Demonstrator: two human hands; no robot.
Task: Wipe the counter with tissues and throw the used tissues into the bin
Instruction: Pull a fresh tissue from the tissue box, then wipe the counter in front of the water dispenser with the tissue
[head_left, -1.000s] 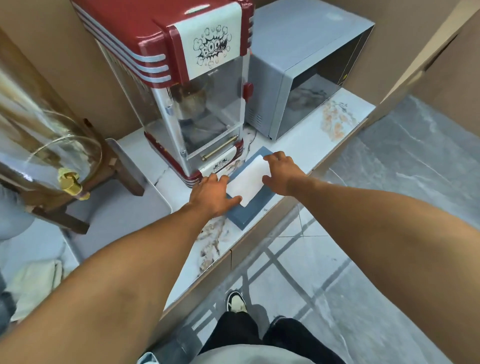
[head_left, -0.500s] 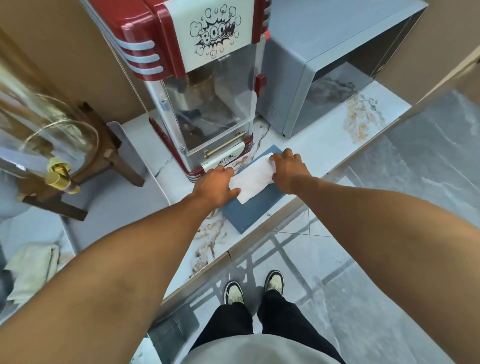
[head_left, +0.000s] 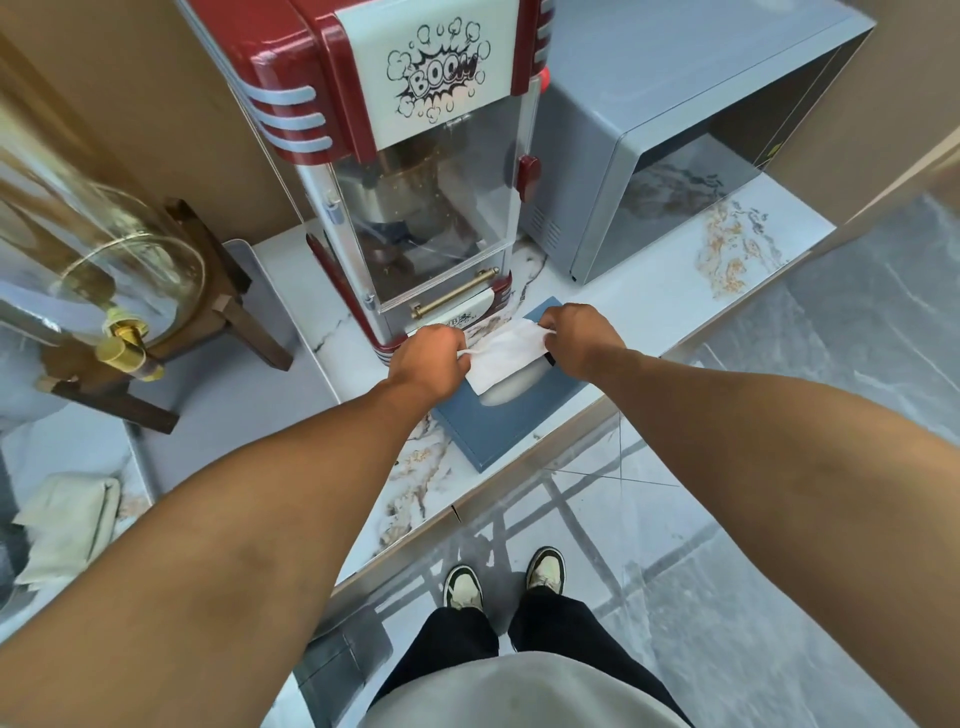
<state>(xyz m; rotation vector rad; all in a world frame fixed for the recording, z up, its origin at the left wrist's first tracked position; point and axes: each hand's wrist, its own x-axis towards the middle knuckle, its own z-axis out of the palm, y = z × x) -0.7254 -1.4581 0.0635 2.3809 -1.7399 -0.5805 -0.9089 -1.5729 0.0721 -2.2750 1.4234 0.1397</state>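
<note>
- Two appliances crowd the back of the marble-patterned bench (head_left: 649, 312): a red popcorn machine (head_left: 415, 171) and, to its right, a grey microwave (head_left: 670, 140), which leaves only the front strip free for wiping.
- Left of them stands a glass drinks dispenser (head_left: 98, 275) on a wooden stand, its brass tap pointing forward.
- One blue tissue box (head_left: 511, 415) sits at the bench's front edge, just before the popcorn machine, within easy reach.
- Left hand (head_left: 428, 361) pinches the near-left edge of the white tissue (head_left: 506, 351); the grip is closed on it.
- Right hand (head_left: 579, 338) pinches the far-right corner, likewise closed on it (probably so the sheet comes out flat rather than tearing).
- Stretched between the hands, the tissue is partly drawn up over the box's slot.
- No bin that I can identify is in view.
</note>
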